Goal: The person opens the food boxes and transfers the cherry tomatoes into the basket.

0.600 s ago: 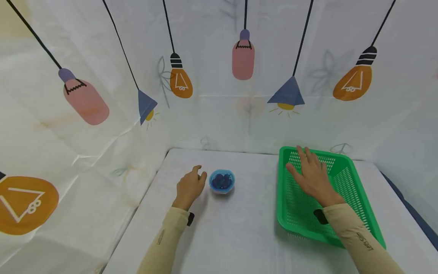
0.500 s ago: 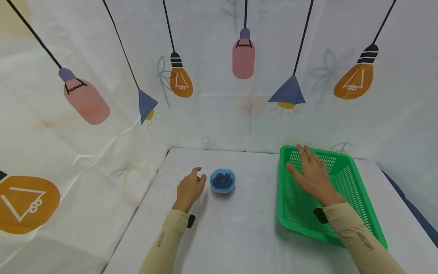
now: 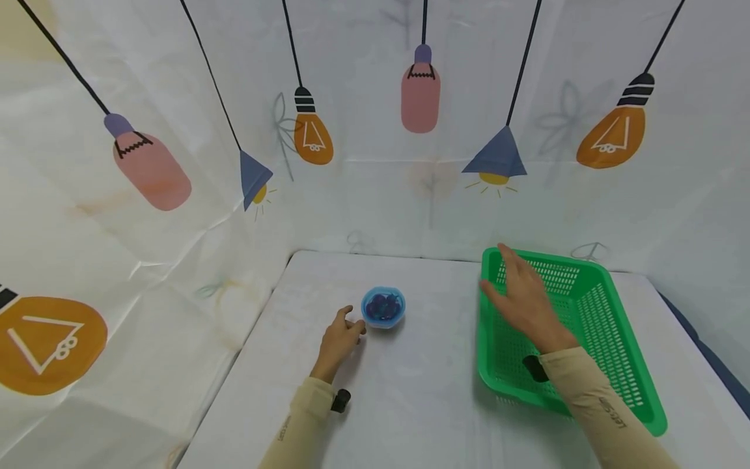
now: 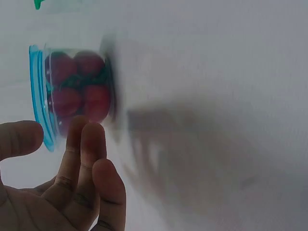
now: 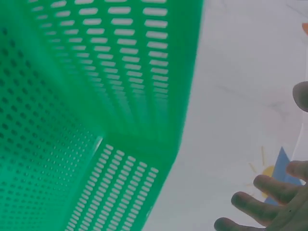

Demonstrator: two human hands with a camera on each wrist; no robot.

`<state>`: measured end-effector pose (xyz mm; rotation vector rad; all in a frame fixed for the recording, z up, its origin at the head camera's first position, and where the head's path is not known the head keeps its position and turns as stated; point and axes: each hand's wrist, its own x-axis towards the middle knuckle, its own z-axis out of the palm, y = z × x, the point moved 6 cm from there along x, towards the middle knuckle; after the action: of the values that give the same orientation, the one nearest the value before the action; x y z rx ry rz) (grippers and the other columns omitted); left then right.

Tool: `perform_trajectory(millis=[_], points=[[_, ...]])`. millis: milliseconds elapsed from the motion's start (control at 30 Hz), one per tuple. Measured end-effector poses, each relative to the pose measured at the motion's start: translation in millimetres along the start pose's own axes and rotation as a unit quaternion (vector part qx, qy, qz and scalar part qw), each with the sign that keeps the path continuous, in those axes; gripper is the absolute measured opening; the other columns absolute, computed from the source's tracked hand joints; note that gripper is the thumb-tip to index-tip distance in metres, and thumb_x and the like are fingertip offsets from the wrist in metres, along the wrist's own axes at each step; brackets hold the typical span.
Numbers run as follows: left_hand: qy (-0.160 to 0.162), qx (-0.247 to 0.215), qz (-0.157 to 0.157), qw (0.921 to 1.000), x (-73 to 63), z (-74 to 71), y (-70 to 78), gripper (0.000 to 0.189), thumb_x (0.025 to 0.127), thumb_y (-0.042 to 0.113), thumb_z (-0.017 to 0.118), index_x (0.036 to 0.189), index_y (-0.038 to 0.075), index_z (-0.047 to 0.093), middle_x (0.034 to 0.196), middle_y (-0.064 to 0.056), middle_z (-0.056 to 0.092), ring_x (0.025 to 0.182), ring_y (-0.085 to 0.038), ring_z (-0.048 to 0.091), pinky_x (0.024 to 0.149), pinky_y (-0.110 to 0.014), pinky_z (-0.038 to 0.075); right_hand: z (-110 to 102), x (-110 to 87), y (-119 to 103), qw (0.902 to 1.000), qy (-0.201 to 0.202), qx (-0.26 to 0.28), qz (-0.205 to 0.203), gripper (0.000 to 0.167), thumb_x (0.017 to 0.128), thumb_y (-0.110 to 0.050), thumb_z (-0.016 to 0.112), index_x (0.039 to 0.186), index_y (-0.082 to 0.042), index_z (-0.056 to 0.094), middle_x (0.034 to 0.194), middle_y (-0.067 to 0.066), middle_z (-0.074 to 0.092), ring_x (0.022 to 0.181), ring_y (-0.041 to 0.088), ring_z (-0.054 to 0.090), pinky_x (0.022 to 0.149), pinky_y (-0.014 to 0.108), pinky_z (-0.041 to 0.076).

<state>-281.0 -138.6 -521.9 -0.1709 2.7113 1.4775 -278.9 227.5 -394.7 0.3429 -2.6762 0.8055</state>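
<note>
Left of the green basket, the blue-rimmed tub of red fruit stands on the desk, apparently set apart for finger room. The left hand, farther left of the basket, holds nothing, its thumb parted from loosely bent fingers, presumably to suit the tub's width; the empty right hand, fingers spread, hangs over the basket's left side.

place: booth-like, room type unclear | signs: lamp-print sheeting behind white table
</note>
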Motion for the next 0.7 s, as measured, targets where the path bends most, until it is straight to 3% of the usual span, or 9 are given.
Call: perform_trajectory(millis=[233, 433, 700], points=[[-0.004, -0.056, -0.014, 0.9983, -1.4, 13.4, -3.6, 0.064, 0.098, 0.029, 0.06, 0.154, 0.007, 0.038, 0.096, -0.003, 0.071, 0.082, -0.019, 0.069, 0.075, -0.037, 0.054, 15.4, 8.7, -16.5, 0.999, -0.025, 0.026, 0.026, 0.094, 0.099, -0.037, 0.064, 0.164, -0.013, 0.0, 0.162, 0.028, 0.022, 0.145, 0.051, 0.023, 0.111, 0.068, 0.024], [0.005, -0.08, -0.01, 0.9967, -2.5, 17.9, -0.4, 0.063, 0.099, 0.029, 0.061, 0.153, 0.007, 0.04, 0.098, -0.005, 0.072, 0.083, -0.02, 0.069, 0.082, -0.041, 0.053, 28.8, 16.7, -45.0, 0.9986, -0.03, 0.034, 0.028, 0.093, 0.096, -0.029, 0.068, 0.163, -0.009, 0.006, 0.16, 0.028, 0.026, 0.145, 0.048, 0.026, 0.112, 0.065, 0.025], [-0.002, -0.143, -0.003, 0.9897, -1.9, 22.9, 2.6, 0.063, 0.096, 0.02, 0.061, 0.153, 0.004, 0.038, 0.1, -0.014, 0.073, 0.082, -0.028, 0.069, 0.079, -0.042, 0.055, 53.1, 18.6, -84.2, 0.9977, -0.038, 0.051, 0.021, 0.094, 0.094, -0.028, 0.071, 0.164, -0.014, 0.009, 0.16, 0.022, 0.031, 0.144, 0.043, 0.032, 0.11, 0.062, 0.032]])
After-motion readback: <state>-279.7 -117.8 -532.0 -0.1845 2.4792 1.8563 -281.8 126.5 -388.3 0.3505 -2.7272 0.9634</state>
